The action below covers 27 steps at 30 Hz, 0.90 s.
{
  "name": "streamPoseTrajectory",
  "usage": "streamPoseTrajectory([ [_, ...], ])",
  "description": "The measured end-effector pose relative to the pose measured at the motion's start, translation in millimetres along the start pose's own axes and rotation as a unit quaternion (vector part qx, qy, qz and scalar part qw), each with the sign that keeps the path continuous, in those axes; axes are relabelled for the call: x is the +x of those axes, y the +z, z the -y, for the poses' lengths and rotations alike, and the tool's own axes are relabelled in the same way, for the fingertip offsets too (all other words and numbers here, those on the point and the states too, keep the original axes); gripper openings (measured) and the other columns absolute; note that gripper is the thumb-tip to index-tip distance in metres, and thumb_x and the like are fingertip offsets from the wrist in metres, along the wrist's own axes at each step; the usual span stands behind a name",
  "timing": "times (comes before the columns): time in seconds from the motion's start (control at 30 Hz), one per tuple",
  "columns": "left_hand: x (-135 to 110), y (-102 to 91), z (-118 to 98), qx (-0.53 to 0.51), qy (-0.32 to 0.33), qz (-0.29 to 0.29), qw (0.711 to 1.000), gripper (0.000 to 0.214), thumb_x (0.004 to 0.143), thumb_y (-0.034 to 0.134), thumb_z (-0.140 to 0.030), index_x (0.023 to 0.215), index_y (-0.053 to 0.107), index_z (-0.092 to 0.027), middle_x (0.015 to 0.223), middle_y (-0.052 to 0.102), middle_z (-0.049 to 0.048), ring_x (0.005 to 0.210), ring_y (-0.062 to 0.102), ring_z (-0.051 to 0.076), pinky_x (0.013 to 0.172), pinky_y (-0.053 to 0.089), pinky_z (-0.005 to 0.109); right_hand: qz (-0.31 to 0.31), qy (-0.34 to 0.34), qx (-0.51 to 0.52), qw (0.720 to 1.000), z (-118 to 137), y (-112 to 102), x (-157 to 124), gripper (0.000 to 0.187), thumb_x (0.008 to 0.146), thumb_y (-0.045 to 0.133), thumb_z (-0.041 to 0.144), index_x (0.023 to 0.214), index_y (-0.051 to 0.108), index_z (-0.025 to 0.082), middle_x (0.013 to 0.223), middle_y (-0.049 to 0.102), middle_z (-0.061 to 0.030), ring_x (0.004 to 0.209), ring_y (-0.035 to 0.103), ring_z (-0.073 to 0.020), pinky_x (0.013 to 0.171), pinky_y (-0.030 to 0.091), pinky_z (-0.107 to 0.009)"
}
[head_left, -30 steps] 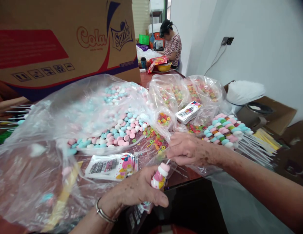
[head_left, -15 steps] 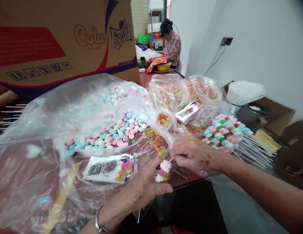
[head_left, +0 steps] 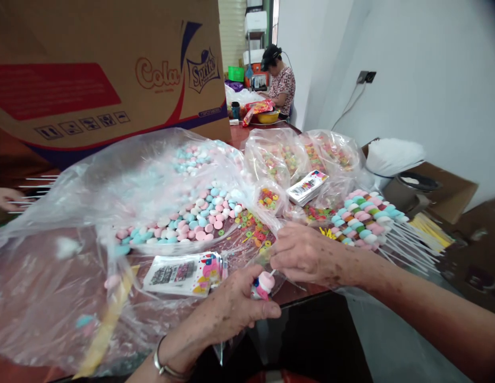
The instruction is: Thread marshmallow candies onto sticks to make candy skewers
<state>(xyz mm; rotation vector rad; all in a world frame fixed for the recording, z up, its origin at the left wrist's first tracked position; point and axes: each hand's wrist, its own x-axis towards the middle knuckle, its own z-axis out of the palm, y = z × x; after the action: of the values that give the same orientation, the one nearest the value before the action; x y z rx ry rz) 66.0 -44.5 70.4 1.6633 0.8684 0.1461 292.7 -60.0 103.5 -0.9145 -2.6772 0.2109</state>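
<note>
My left hand [head_left: 235, 303] is wrapped round a small clear printed bag with a pink-and-white marshmallow skewer [head_left: 265, 282] inside its mouth. Fingers and thumb hide much of the bag. At the skewer's top, my right hand [head_left: 299, 252] pinches its thin white stick. Left of my hands lies a stack of printed bags [head_left: 183, 274]. Loose pink, blue and white marshmallows [head_left: 191, 218] fill a large clear plastic bag behind it. Colourful ring-shaped gummies [head_left: 251, 226] are scattered nearby. Right of my right hand sits a pile of marshmallow skewers [head_left: 365, 221] on white sticks.
A large cardboard box [head_left: 111, 64] stands at the back left. Bags of gummies [head_left: 295, 151] and another packet stack [head_left: 308, 187] lie farther back. Another person's hand [head_left: 6, 198] shows at the left edge near white sticks. A co-worker [head_left: 281, 82] sits at the far end.
The skewer sits lower in the bag, with less of its marshmallows showing. My right hand has come slightly down and left with the stick. Another person's hand has appeared by the sticks at left.
</note>
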Motion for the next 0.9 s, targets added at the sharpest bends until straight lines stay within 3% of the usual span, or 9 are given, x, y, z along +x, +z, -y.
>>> streamPoseTrajectory([
  [0.1, -2, -1.0, -1, -0.087, -0.055, 0.037, 0.994, 0.041, 0.069, 0.082, -0.039, 0.1, 0.063, -0.022, 0.065, 0.052, -0.0071, 0.047, 0.047, 0.01, 0.043, 0.039, 0.019, -0.035, -0.025, 0.002, 0.999, -5, 0, -1, 0.029, 0.098, 0.048, 0.021, 0.077, 0.067, 0.015, 0.072, 0.062, -0.0022, 0.072, 0.045, -0.0161, 0.071, 0.031, -0.031],
  [0.2, -3, -5.2, -5, -0.115, -0.075, 0.075, 0.988, 0.036, 0.067, 0.083, -0.033, 0.093, 0.061, -0.022, 0.058, 0.056, -0.0073, 0.045, 0.051, 0.01, 0.04, 0.039, 0.016, -0.074, -0.047, 0.002, 0.996, -9, -1, 0, 0.024, 0.096, 0.049, 0.017, 0.081, 0.068, 0.016, 0.07, 0.06, -0.0015, 0.07, 0.042, -0.0159, 0.069, 0.029, -0.031],
  [0.33, -3, -10.5, -9, -0.144, -0.109, 0.135, 0.974, 0.031, 0.062, 0.085, -0.026, 0.075, 0.057, -0.02, 0.056, 0.062, -0.0045, 0.042, 0.055, 0.01, 0.036, 0.038, 0.014, -0.082, -0.08, -0.002, 0.993, -7, -6, 7, 0.025, 0.096, 0.049, 0.016, 0.08, 0.068, 0.016, 0.069, 0.059, -0.0019, 0.069, 0.042, -0.0161, 0.068, 0.029, -0.031],
  [0.5, -1, -15.1, -6, -0.198, -0.129, 0.194, 0.952, 0.034, 0.054, 0.087, -0.025, 0.073, 0.059, -0.018, 0.054, 0.062, -0.0035, 0.039, 0.052, 0.01, 0.035, 0.043, 0.017, -0.085, -0.093, 0.006, 0.992, -5, -16, 14, 0.028, 0.097, 0.046, 0.016, 0.082, 0.068, 0.015, 0.069, 0.061, -0.0033, 0.07, 0.042, -0.0164, 0.069, 0.031, -0.031],
  [0.7, 2, -16.1, -2, -0.217, -0.094, 0.147, 0.96, 0.041, 0.054, 0.089, -0.025, 0.086, 0.064, -0.019, 0.056, 0.064, -0.0047, 0.041, 0.054, 0.011, 0.037, 0.04, 0.017, -0.063, -0.072, 0.021, 0.995, -4, -6, 7, 0.025, 0.097, 0.047, 0.018, 0.084, 0.069, 0.015, 0.07, 0.061, -0.0034, 0.071, 0.044, -0.0167, 0.071, 0.031, -0.031],
  [0.8, 2, -9.9, -11, -0.172, -0.094, 0.12, 0.973, 0.043, 0.06, 0.086, -0.023, 0.1, 0.07, -0.02, 0.05, 0.062, -0.0059, 0.04, 0.053, 0.011, 0.037, 0.034, 0.016, -0.031, -0.072, 0.03, 0.996, 1, 9, 5, 0.026, 0.099, 0.046, 0.022, 0.088, 0.069, 0.015, 0.074, 0.062, -0.0039, 0.072, 0.045, -0.0167, 0.073, 0.033, -0.032],
  [0.9, 5, -1.3, -23, -0.193, -0.062, 0.053, 0.978, 0.039, 0.057, 0.085, -0.017, 0.095, 0.076, -0.019, 0.046, 0.06, -0.0059, 0.036, 0.049, 0.011, 0.035, 0.033, 0.018, -0.025, -0.063, 0.039, 0.997, 4, 15, 5, 0.029, 0.1, 0.045, 0.024, 0.086, 0.068, 0.015, 0.077, 0.063, -0.0042, 0.073, 0.046, -0.0169, 0.074, 0.034, -0.032],
])
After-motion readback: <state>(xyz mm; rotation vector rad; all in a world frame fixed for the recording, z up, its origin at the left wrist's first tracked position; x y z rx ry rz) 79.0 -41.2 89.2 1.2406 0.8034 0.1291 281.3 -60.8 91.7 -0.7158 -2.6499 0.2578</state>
